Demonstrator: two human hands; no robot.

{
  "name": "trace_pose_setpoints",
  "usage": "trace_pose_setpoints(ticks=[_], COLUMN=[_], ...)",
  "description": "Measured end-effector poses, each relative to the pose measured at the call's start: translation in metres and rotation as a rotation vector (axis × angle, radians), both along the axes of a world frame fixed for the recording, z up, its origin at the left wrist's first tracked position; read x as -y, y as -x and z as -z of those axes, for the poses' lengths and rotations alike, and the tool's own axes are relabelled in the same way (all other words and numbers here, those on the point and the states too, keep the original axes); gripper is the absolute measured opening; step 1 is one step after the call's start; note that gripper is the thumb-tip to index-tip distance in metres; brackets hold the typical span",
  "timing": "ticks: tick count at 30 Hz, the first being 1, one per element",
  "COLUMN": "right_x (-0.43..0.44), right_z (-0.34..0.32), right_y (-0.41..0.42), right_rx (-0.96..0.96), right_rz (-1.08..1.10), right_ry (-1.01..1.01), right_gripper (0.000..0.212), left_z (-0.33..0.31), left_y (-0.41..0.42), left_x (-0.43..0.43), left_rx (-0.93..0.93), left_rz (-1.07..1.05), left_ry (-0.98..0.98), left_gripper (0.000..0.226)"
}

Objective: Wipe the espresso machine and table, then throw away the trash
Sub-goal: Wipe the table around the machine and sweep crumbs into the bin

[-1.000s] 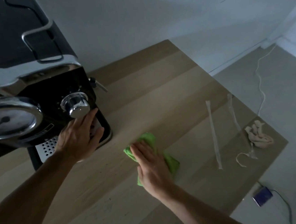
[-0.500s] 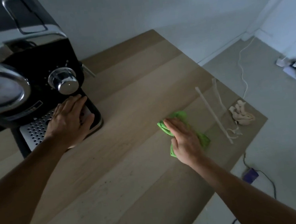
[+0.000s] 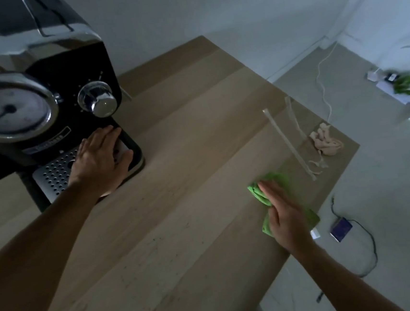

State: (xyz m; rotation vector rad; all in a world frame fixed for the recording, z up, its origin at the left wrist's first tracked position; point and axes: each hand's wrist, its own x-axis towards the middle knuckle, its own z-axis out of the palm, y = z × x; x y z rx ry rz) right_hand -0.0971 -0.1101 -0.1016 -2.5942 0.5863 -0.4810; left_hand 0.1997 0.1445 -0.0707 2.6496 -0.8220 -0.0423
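A pale wooden tabletop (image 3: 189, 182) runs diagonally across our view. Its far corner sits at the right of the frame, and its near edge drops to a grey floor (image 3: 391, 200) at lower right. We see a wide bare stretch of wood through the middle. The espresso machine (image 3: 43, 100) stands at upper left. The left hand (image 3: 99, 160) lies on its perforated drip tray (image 3: 51, 177), fingers loosely extended, gripping nothing. At centre right the right hand (image 3: 286, 212) presses flat, fingers straight, on a green cloth (image 3: 277, 179) by the tabletop's edge. Just beyond the cloth, near the corner, lie two long paper wrappers (image 3: 289, 144) and a crumpled tissue (image 3: 326, 141).
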Motion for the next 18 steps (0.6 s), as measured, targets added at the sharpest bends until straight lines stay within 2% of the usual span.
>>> trace_pose_setpoints(ticks=[3, 6, 8, 12, 15, 18], right_x=[-0.059, -0.120, -0.141, -0.111, -0.048, -0.005], right_z=[0.004, 0.006, 0.003, -0.016, -0.020, -0.005], right_y=[-0.007, -0.035, -0.052, -0.062, -0.039, 0.002], right_rx=[-0.002, -0.034, 0.008, 0.157, 0.148, 0.016], right_rz=[0.104, 0.015, -0.025, 0.024, 0.148, 0.228], right_ry=[-0.023, -0.029, -0.103, -0.288, -0.207, -0.062], right_gripper=[0.053, 0.051, 0.049, 0.047, 0.049, 0.052], left_z=[-0.001, 0.000, 0.000, 0.002, 0.003, 0.003], left_y=[0.000, 0.000, 0.000, -0.002, -0.002, -0.003], left_x=[0.001, 0.000, 0.000, -0.002, -0.002, -0.003], left_rx=[0.002, 0.006, 0.004, 0.008, 0.008, 0.003], left_rz=[0.001, -0.010, -0.009, -0.003, 0.004, 0.006], left_ry=[0.004, 0.008, 0.005, 0.002, 0.003, 0.003], left_gripper=[0.075, 0.075, 0.075, 0.073, 0.075, 0.075])
